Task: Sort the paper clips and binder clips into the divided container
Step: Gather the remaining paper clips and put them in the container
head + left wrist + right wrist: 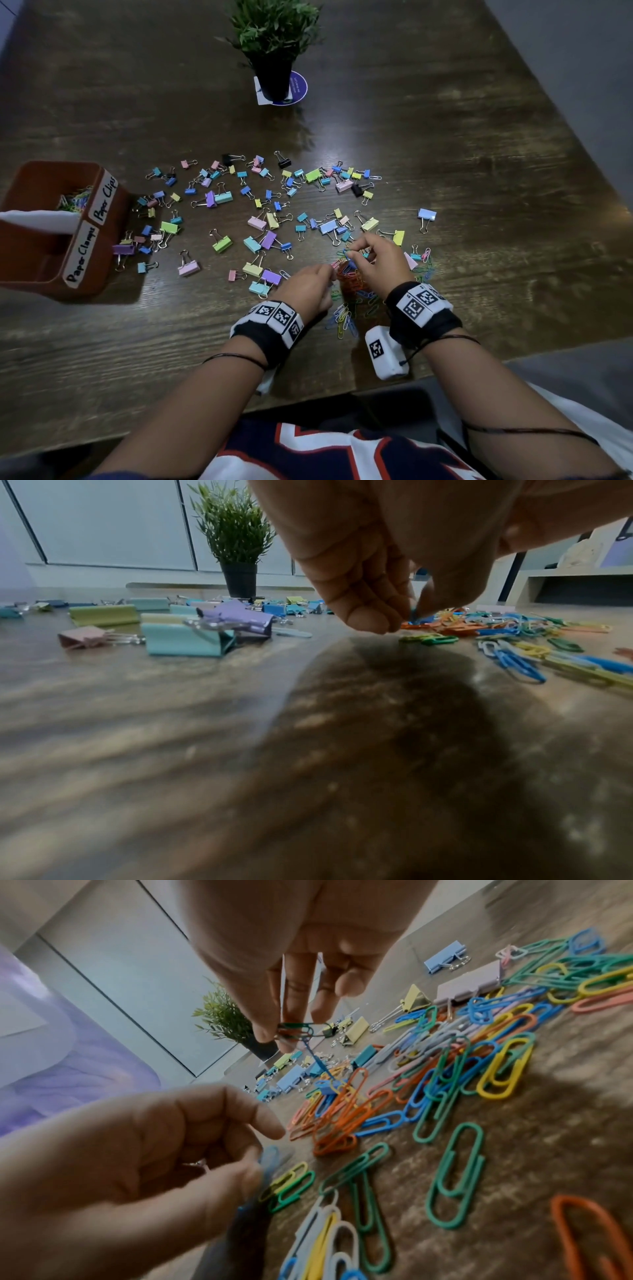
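A heap of coloured paper clips (352, 294) lies on the wooden table between my hands. My right hand (353, 253) hovers just above it and pinches a small bunch of paper clips (295, 1031), green and orange, with a blue clip dangling toward the heap. My left hand (329, 278) is low at the heap's left edge, thumb and fingers pinching a light blue paper clip (270, 1158). Pastel binder clips (260, 219) are scattered across the table. The brown divided container (102, 260) stands at the left, with paper clips (73, 200) in its far compartment.
A potted plant (274, 51) stands on a purple coaster at the back centre. Labels on the container read "Paper Clips" (106, 198) and "Paper Clamps" (82, 255). Binder clips crowd against the container's right side. The table's near edge runs just below my wrists.
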`<action>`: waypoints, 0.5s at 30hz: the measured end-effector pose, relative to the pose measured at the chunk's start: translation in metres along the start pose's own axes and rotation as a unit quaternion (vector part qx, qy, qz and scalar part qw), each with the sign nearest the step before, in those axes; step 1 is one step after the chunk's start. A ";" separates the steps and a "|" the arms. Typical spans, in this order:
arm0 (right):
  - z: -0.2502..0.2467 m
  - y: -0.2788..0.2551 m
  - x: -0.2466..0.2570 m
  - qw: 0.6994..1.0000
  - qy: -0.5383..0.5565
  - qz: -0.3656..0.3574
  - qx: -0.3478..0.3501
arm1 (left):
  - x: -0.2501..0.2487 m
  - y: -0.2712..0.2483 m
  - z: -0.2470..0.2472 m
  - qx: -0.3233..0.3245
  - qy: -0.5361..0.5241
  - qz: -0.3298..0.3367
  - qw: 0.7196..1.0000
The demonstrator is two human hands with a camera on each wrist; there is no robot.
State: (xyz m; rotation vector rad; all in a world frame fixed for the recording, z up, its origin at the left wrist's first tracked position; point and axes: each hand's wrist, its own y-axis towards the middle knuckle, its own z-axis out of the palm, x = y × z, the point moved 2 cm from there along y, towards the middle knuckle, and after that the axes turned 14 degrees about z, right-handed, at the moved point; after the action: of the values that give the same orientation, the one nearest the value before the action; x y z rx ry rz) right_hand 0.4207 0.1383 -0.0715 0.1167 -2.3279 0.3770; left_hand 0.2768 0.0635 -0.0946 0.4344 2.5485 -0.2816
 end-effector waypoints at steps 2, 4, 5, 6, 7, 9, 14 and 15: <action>-0.002 0.001 -0.001 1.000 0.010 0.018 -0.012 | 0.001 0.002 0.003 0.021 0.022 -0.001 1.000; -0.006 0.000 0.000 0.999 0.019 0.038 -0.026 | 0.003 0.004 0.003 0.036 0.043 -0.003 0.998; -0.007 0.000 0.000 0.998 0.027 0.048 -0.032 | 0.003 0.005 0.003 0.038 0.046 -0.006 0.998; -0.008 0.000 0.000 0.997 0.037 0.055 -0.034 | 0.004 0.006 0.001 0.040 0.046 -0.011 0.998; -0.009 0.000 0.000 0.996 0.050 0.060 -0.033 | 0.004 0.008 0.000 0.043 0.040 -0.017 0.998; -0.008 0.001 0.000 0.995 0.078 0.064 -0.022 | 0.005 0.010 -0.003 0.048 0.033 -0.031 0.998; -0.004 0.004 0.006 0.990 0.107 0.089 -0.015 | 0.004 0.013 -0.002 0.066 0.071 -0.038 0.995; -0.003 0.004 0.006 0.988 0.119 0.099 -0.017 | 0.004 0.013 -0.002 0.063 0.084 -0.033 0.994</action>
State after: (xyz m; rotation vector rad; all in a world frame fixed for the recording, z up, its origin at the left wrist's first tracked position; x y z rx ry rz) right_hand 0.4174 0.1436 -0.0659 -0.1698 -2.1125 0.4249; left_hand 0.2773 0.0772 -0.0961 0.4389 2.7230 -0.4484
